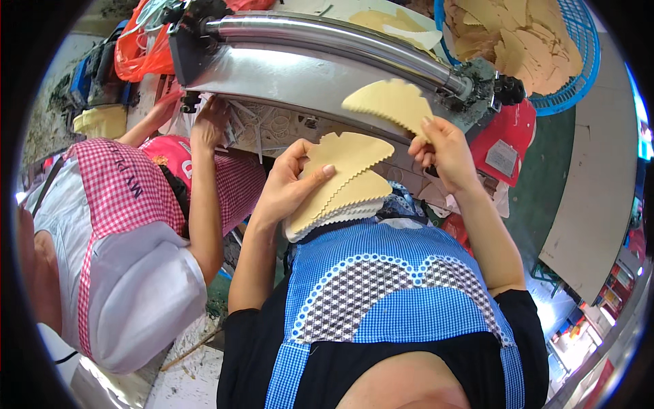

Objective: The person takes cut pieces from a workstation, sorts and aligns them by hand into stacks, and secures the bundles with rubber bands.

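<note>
My left hand [289,180] grips a stack of pale yellow zigzag-edged pieces [351,157], thumb on top, fingers beneath. The stack fans out above my lap, with whitish undersides showing at its lower edge. To the right, my right hand [443,150] pinches a single pale yellow scalloped piece [388,102] between thumb and fingers. That piece is held up in front of the metal roller machine [327,75], its toothed edge facing down. What the pieces are made of, I cannot tell for sure; they look like thin sheet material.
A blue plastic basket [569,92] of tan cut pieces [521,41] stands at the back right. On my left a co-worker in a red checked apron [129,177] reaches under the machine among white strips [255,126]. A red bag [143,51] hangs at the back left.
</note>
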A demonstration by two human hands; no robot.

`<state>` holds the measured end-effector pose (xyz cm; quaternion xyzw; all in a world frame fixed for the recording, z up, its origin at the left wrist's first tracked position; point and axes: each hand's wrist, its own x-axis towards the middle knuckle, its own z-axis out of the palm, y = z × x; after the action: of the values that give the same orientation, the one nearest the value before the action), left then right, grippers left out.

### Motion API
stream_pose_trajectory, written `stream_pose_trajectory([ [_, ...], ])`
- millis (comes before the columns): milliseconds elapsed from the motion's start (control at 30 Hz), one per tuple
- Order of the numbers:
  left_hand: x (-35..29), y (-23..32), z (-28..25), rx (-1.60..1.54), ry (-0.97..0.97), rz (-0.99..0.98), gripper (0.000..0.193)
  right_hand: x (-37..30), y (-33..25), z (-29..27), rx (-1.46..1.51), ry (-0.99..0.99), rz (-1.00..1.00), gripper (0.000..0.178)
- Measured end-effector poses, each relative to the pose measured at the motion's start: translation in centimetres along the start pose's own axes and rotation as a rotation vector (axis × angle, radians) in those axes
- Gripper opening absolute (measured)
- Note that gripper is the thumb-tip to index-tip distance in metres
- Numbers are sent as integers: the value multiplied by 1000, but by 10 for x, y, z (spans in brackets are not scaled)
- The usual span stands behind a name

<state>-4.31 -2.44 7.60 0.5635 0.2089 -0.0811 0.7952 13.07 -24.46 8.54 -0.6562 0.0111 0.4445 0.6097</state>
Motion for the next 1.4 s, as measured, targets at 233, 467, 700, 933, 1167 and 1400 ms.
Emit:
stream_pose_trajectory([
  [233, 3, 7, 17, 192, 8, 118, 24, 8, -14, 39, 1, -99, -55, 23],
  [467, -3, 16, 7, 124, 65, 127, 38, 9, -18, 1, 106, 56, -54, 21],
  [700, 4, 6, 20, 74, 144, 182, 21, -4, -6, 49, -388, -125, -398, 15],
  [933, 14, 9, 24, -43, 41, 69, 28, -12, -9, 46, -590, -52, -446, 16],
  [1167, -1, 12, 9, 121, 89, 136, 41, 1, -3, 8, 33, 93, -43, 18],
  [1400, 3, 7, 20, 140, 174, 243, 40, 3, -3, 45, -40, 5, -299, 18],
])
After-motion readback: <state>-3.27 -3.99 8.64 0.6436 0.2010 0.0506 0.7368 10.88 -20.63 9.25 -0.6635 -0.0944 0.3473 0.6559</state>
